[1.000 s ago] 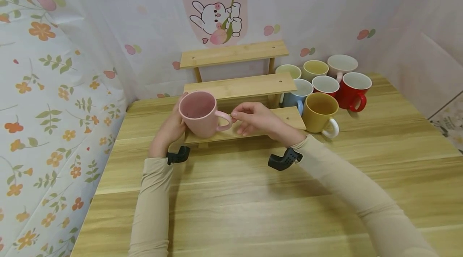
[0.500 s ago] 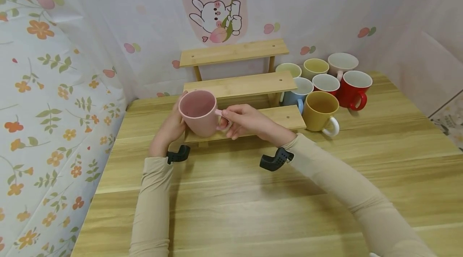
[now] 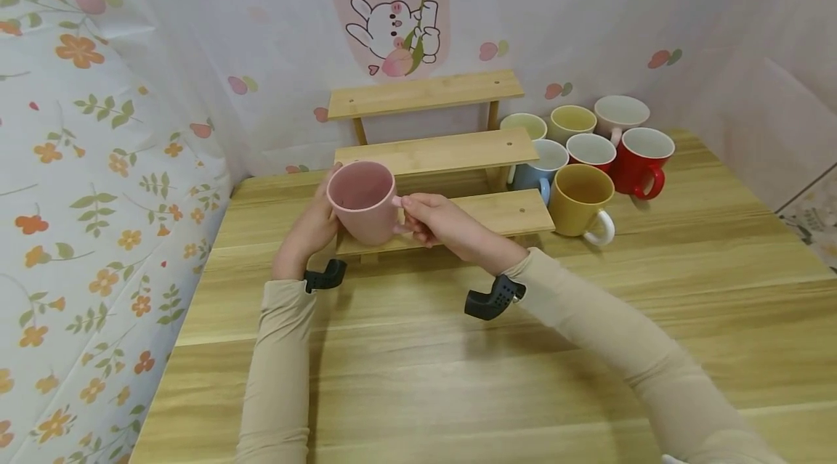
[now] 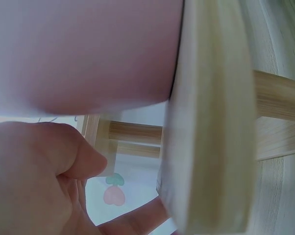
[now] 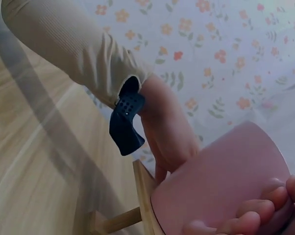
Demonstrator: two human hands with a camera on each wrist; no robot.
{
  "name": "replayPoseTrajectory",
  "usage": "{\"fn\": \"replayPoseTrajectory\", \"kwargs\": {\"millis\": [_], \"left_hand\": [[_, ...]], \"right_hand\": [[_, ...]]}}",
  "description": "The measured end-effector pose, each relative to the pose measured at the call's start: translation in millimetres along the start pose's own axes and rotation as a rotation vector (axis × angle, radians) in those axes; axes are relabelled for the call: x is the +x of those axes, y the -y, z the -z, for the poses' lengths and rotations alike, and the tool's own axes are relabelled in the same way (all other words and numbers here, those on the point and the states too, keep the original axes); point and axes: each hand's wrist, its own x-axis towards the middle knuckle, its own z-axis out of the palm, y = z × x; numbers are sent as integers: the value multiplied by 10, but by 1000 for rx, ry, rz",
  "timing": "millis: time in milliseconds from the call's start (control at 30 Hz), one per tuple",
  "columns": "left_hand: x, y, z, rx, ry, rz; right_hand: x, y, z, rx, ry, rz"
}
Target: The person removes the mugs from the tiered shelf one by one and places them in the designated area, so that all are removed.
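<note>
A pink mug (image 3: 368, 223) stands upright at the left end of the lowest shelf (image 3: 493, 211) of a three-tier wooden rack. My right hand (image 3: 447, 224) pinches its handle between thumb and fingers. In the right wrist view, the fingers (image 5: 248, 217) curl at the handle beside the mug's pink side (image 5: 221, 181). On the mug's far left is my left hand (image 3: 312, 228), partly hidden behind it. The left wrist view shows the left thumb (image 4: 86, 159) apart from the mug (image 4: 103, 54), while a finger (image 4: 140, 218) reaches straight to the shelf's end (image 4: 211, 161).
Right of the rack, several mugs stand grouped: a mustard mug (image 3: 578, 206) with a white handle in front, a blue mug (image 3: 532, 175), and a red mug (image 3: 637, 166) among them. The middle shelf (image 3: 438, 154) and top shelf (image 3: 425, 96) rise behind. Patterned cloth (image 3: 261, 35) hangs at the back.
My right hand has moved left onto the mug's handle and now pinches it; a second ago its fingertips were just at the handle's outer edge. The left hand and mug hardly moved.
</note>
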Motion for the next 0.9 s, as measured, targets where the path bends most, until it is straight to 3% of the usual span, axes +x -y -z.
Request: {"fn": "replayPoseTrajectory", "kwargs": {"millis": [300,900], "left_hand": [[-14,18,8,13,39,14],[-8,-44,31,-3,91,62]], "right_hand": [[-116,-56,42,44,-77,-14],[-575,-146,443,53,-184,35]]}}
